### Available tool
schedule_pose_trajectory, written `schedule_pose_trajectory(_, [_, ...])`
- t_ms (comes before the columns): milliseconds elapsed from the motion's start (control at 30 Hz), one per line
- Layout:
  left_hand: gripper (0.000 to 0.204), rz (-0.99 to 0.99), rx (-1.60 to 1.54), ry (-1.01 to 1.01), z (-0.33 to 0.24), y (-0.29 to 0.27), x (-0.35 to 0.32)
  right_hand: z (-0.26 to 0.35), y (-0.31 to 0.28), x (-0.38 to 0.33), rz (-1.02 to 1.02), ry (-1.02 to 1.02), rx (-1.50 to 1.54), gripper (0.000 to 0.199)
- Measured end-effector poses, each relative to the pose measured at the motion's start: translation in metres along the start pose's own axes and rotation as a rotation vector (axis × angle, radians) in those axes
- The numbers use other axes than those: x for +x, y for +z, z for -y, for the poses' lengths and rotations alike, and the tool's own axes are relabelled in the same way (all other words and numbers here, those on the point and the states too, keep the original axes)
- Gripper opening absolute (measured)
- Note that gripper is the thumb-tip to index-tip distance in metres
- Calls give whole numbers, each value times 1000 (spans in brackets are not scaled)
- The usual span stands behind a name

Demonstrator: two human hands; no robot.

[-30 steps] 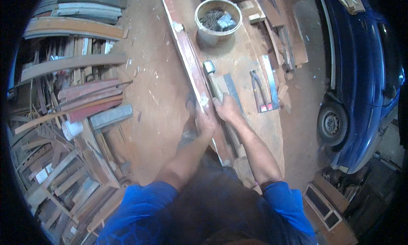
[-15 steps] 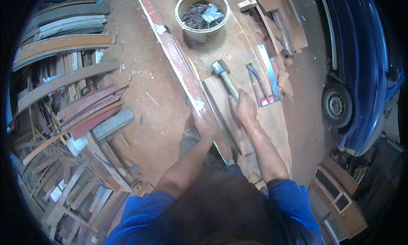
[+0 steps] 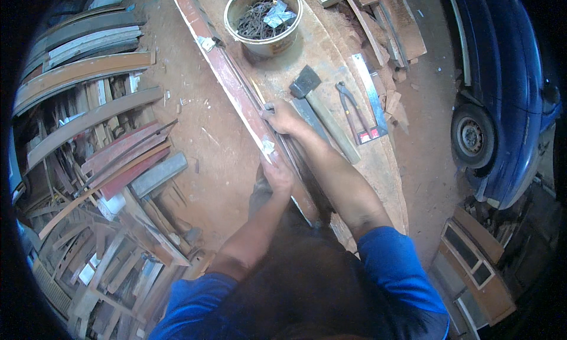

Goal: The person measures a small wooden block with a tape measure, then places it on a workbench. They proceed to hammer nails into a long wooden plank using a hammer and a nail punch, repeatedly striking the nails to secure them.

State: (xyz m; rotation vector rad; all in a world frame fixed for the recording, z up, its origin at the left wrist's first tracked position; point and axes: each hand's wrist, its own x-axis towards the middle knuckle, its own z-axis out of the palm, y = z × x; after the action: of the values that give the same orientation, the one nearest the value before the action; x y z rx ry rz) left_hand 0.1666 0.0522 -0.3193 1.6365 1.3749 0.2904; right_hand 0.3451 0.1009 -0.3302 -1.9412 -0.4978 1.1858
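A long reddish-brown wooden beam [image 3: 230, 92] with a white edge runs from the far left of the bench toward my body. My left hand [image 3: 277, 177] is closed round its near left edge. Farther along, my right hand [image 3: 280, 117] grips the beam's right side with curled fingers, some of them hidden. To the right, a hammer [image 3: 326, 118] lies on the bench, its dark head pointing away. Beside the hammer are pincers [image 3: 353, 111] and a metal try square [image 3: 368, 92]. A whitish bucket [image 3: 266, 46] holding many nails stands at the far end.
Stacked boards and offcuts [image 3: 88, 68] fill the left side. More wood scraps [image 3: 387, 30] lie at the bench's far right. A blue car [image 3: 502, 62] stands to the right, and a wooden frame with dark panels [image 3: 472, 263] lies at the lower right.
My right hand has let go of the hammer, which now lies on the bench, and has moved left onto the beam. My left hand stays on the beam.
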Motion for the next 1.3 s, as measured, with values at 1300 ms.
schedule_pose_trajectory(1300, [54,-10,-132,179,11,0,4,40,-28,-162,177,154,942,30])
